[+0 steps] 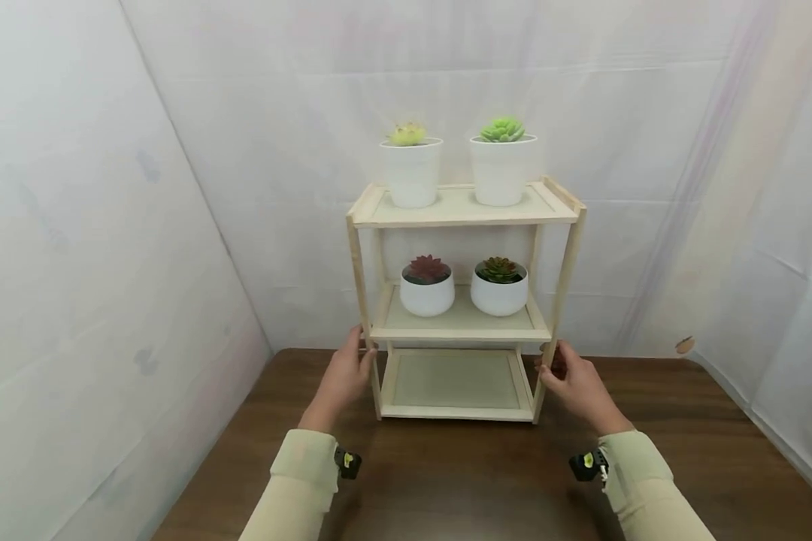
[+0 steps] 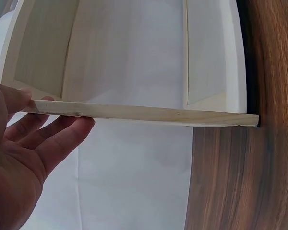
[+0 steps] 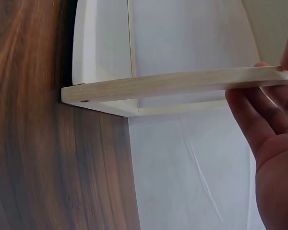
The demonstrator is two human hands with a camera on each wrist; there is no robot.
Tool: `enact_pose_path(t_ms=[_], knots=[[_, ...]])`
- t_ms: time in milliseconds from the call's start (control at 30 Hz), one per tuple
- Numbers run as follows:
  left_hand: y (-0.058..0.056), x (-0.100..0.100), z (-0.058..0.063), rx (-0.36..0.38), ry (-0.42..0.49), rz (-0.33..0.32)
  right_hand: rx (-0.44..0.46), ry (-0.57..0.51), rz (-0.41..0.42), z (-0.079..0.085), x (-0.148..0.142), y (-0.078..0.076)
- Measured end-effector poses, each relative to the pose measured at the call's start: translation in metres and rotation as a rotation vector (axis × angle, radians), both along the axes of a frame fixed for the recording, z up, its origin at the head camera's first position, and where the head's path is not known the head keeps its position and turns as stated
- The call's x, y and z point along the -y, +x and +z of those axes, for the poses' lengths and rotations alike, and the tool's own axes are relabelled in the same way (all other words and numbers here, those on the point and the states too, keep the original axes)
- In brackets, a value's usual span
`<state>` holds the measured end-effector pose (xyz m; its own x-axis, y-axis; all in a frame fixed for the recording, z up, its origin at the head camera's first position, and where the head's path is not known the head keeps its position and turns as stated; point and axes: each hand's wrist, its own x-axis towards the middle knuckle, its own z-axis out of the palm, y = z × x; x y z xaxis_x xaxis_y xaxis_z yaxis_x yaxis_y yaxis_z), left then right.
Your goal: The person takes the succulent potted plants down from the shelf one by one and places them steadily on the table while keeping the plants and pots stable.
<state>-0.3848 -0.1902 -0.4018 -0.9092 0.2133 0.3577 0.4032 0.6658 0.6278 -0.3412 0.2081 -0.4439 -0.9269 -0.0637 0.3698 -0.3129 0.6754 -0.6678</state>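
Observation:
A pale wooden three-tier shelf (image 1: pixel 460 333) stands upright on the brown table. My left hand (image 1: pixel 346 370) grips its left front post, thumb in front and fingers behind, as the left wrist view shows on the post (image 2: pixel 134 113). On the other side my right hand (image 1: pixel 578 382) pinches the right front post (image 3: pixel 168 84) between thumb and fingers, just under the middle tier. Two tall white pots, one with a yellowish succulent (image 1: pixel 407 135) and one with a green succulent (image 1: pixel 503 130), sit on the top tier. The middle tier bears two round white pots with a red succulent (image 1: pixel 428 268) and a dark green succulent (image 1: pixel 499 270).
The bottom tier (image 1: pixel 456 379) has a grey-green panel in a pale frame. White sheeting (image 1: pixel 298 150) hangs behind and to both sides of the wooden table (image 1: pixel 446 481). A small brown patch (image 1: pixel 685 345) shows on the sheeting at the right rear table edge.

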Motion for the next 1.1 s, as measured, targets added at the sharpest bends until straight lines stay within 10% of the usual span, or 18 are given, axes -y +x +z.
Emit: enact_pose_path(t_ms=[1100], knots=[[0.002, 0.002, -0.001, -0.009, 0.007, -0.012, -0.027, -0.016, -0.055, -0.003, 0.008, 0.007]])
